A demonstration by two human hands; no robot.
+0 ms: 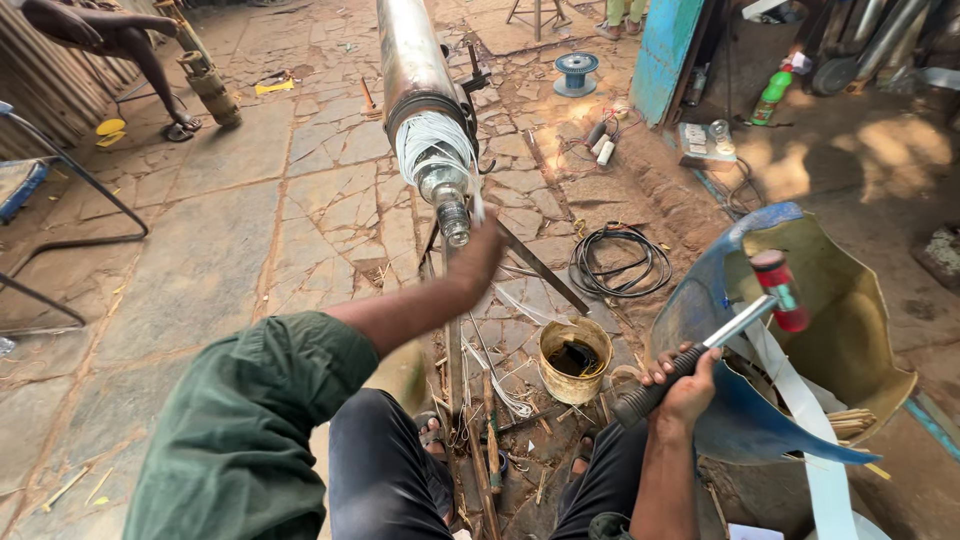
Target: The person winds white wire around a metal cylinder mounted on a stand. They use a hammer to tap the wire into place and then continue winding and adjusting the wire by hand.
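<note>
At nine o'clock a bent metal chair frame (70, 215) stands on the cracked stone floor (250, 220), and at eleven o'clock another person's bare legs (120, 45) show beside a short corroded cylinder (212, 92).

Near the centre, a long steel motor cylinder (412, 60) runs up toward twelve o'clock on a thin metal stand (520, 260). Its near end shows a bundle of white winding wires (432, 143) around a threaded shaft (452, 215). The left hand (480, 250), at the end of a green sleeve (260, 420), is raised against that shaft end, just below the wires; it is blurred, so whether its fingers grasp anything I cannot tell.

Below it, at six o'clock, a dented yellow tin (575, 358) holding dark liquid sits between the person's knees, among scraps of wire and wood. A coil of black cable (620, 262) lies just beyond it, and a blue spool (577, 72) lies farther off at one o'clock.

At four o'clock the right hand (680, 385) has its fingers clenched round the black grip of a mallet (745, 320), whose red head points up to two o'clock. Behind it lies a broken blue and tan drum shell (840, 300) with white strips (800, 400). A green bottle (772, 95) stands at one o'clock.
</note>
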